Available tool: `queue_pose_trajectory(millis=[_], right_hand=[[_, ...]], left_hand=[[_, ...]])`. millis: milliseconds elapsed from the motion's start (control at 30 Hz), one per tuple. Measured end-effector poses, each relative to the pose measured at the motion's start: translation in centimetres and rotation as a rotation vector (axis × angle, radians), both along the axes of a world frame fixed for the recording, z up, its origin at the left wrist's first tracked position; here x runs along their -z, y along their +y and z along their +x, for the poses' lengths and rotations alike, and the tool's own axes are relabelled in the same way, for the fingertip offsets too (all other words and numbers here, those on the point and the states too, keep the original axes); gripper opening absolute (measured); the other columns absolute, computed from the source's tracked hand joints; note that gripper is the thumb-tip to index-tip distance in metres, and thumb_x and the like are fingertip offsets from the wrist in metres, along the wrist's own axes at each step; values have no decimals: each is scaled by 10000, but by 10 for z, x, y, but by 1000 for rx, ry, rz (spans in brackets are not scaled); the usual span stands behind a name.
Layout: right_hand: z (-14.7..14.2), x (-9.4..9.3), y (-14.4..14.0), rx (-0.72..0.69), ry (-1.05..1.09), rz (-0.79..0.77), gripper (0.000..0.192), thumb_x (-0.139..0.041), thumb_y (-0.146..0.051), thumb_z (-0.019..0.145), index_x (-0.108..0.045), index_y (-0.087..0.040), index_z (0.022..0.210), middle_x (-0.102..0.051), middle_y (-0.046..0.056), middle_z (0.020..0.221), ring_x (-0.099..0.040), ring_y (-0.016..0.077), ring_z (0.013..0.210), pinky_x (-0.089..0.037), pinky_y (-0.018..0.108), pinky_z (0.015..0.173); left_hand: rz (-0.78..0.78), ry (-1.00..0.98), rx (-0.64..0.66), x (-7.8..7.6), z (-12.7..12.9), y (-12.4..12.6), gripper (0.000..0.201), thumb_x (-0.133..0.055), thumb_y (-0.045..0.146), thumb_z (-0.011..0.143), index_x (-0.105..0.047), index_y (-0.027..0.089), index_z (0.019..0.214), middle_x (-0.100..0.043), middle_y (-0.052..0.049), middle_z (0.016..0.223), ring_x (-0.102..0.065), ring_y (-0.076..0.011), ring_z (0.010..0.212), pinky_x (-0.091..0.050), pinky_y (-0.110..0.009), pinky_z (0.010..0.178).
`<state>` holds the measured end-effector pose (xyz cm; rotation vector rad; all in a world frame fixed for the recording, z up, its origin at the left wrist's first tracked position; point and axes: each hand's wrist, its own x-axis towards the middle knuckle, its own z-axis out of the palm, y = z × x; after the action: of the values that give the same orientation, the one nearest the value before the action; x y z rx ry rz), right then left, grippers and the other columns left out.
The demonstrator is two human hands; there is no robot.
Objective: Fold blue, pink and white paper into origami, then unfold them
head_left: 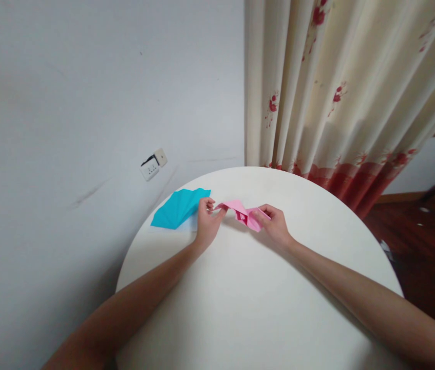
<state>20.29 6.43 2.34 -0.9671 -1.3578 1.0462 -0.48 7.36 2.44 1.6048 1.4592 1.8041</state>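
Two hands, two lots of coloured paper, one table, entered below.

- Left hand [206,222]: mine, reaching in from the lower left, fingertips pinched on the left tip of the pink paper [245,213]. The heel of the hand rests on the table.
- Right hand [275,222]: mine, reaching in from the lower right, fingers closed on the right end of the same piece, thumb on top.
- Pink paper: partly folded, creased into angled flaps, held between both hands just above the white round table [248,298], towards its far side. A darker pink inner face shows at the middle fold.
- Blue paper [178,207]: several sheets fanned out flat on the table, just left of my left hand, its near corner almost under my knuckles. I cannot tell whether it touches.
- Surroundings: grey wall with a white socket [154,164] on the left; cream curtain with red print [340,97] behind the table; dark wooden floor on the right.
- Risks, as I judge them: both grips are only at the tips, so pulling the ends apart too hard could tear the paper at the middle crease or flatten the folds. A slip of either pinch would let the piece spring open. My left wrist could nudge the blue fan out of order.
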Motion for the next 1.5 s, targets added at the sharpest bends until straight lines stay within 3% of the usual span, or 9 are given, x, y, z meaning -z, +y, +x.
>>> queue_pose_trajectory(millis=[233, 400, 767, 1033, 1267, 1500], right_hand=[[-2, -5, -6, -9, 16, 29, 271, -691, -441, 773, -649, -181, 708, -626, 7, 633, -531, 146, 582, -407, 265, 539], [-2, -6, -11, 0, 10, 75, 260, -679, -427, 794, -653, -180, 715, -646, 19, 653, -543, 146, 588, -413, 267, 547], [-2, -4, -13, -24, 5, 90, 264, -685, -441, 808, -676, -187, 737, -668, 32, 675, -562, 158, 597, -430, 275, 541], [-1, -5, -12, -30, -21, 90, 282, -647, -440, 835, -656, -185, 716, -641, 16, 640, -543, 149, 575, -413, 269, 543], [-1, -1, -9, -118, -43, 79, 343, -606, -464, 850, -615, -176, 664, -577, -2, 584, -479, 123, 533, -354, 253, 513], [-1, 0, -7, -125, -28, 67, 350, -616, -465, 838, -608, -166, 658, -566, -4, 576, -463, 114, 529, -342, 246, 510]], left_hand=[[36, 35, 12, -8, 1, -6, 291, -661, 234, 716, -370, 219, 706, -368, 50, 697, -362, -121, 642, -332, -249, 636], [-20, 144, 60, -11, 3, -10, 214, -582, 214, 726, -396, 210, 620, -414, 31, 658, -390, -136, 656, -322, -256, 632], [14, 169, 80, -12, 5, -20, 55, -622, 208, 752, -573, 194, 730, -582, -7, 783, -518, -158, 744, -405, -264, 697], [-1, 104, 78, -14, 8, -26, 98, -648, 270, 790, -596, 202, 741, -592, -2, 736, -524, -159, 717, -420, -272, 693], [-72, -15, 209, -21, 12, -34, 182, -643, 340, 848, -706, 206, 743, -715, -41, 805, -643, -185, 782, -469, -312, 793], [-62, -54, 235, -16, 10, -33, 173, -679, 336, 831, -734, 191, 753, -730, -40, 794, -654, -183, 759, -471, -311, 773]])
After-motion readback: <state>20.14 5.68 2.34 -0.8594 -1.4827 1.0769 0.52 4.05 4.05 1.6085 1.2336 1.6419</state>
